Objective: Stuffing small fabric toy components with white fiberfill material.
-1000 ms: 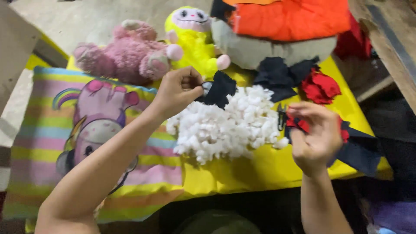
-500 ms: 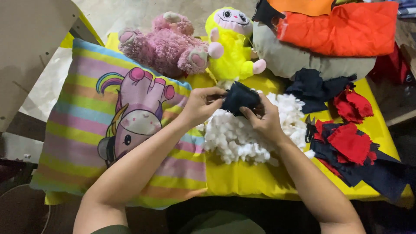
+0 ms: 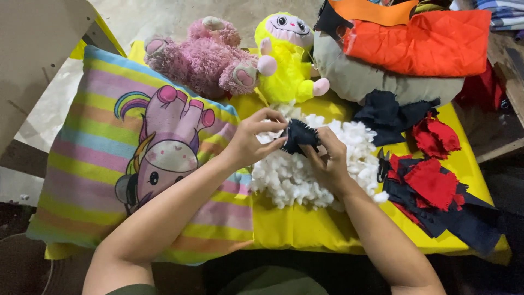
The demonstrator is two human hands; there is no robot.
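Above the white stuffing pile (image 3: 311, 169), you are pinching a dark fabric piece (image 3: 300, 136) between left hand (image 3: 252, 139) and right hand (image 3: 327, 161), both closed on it.

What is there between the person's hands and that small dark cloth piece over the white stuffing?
Nothing visible. The left hand and right hand both pinch the dark cloth piece directly, above the white stuffing pile on the yellow cloth.
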